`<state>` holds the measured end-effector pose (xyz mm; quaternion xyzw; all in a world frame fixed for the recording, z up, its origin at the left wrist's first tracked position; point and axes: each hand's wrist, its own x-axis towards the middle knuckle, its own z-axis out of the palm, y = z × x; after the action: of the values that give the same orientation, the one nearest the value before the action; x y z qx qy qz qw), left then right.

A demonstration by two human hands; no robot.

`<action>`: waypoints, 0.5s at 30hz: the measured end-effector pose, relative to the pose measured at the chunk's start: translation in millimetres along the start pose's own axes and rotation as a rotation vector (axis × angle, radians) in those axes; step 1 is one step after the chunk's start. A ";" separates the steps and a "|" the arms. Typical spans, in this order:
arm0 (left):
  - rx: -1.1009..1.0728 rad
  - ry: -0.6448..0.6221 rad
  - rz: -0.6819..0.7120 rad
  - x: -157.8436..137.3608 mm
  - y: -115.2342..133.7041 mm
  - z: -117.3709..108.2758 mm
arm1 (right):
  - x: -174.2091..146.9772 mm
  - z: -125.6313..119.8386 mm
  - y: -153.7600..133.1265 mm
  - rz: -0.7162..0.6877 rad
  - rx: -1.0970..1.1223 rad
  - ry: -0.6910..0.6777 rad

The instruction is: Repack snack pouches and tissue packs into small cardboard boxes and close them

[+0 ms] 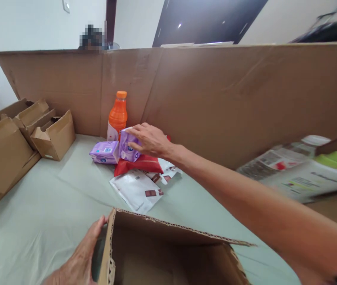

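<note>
My right hand reaches across and has its fingers and thumb on an upright purple tissue pack. A second purple tissue pack lies on its side just left of it. Behind them stands an orange drink bottle. Under the held pack are a red packet and white packets with brown pictures. At the bottom, my left hand grips the left side of an open cardboard box; some of its fingers are hidden. The part of the box's inside that shows holds nothing.
Several small open cardboard boxes stand at the left. A tall cardboard wall runs along the back. On the right lie a clear plastic bottle and a white bottle with a green cap. A person's head shows behind the wall.
</note>
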<state>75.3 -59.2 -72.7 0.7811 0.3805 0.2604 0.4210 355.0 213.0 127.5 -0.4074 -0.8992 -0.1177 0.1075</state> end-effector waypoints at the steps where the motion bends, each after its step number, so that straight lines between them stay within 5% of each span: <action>1: -0.004 0.011 0.031 1.5 2.2 0.3 | -12.6 -3.9 3.9 0.021 -0.026 -0.004; 8: 0.023 0.089 0.102 8.6 16.1 1.0 | -71.0 -28.5 15.0 0.039 -0.317 -0.033; 11: 0.036 0.077 0.114 8.1 16.8 -0.3 | -56.9 -23.7 20.2 -0.093 -0.390 0.021; 15: 0.013 0.068 0.081 4.7 11.0 0.4 | -18.6 1.4 29.8 -0.153 -0.392 -0.209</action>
<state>82.4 -59.5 -63.1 0.7893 0.3644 0.3010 0.3920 389.5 219.4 124.4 -0.3612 -0.8937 -0.2550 -0.0763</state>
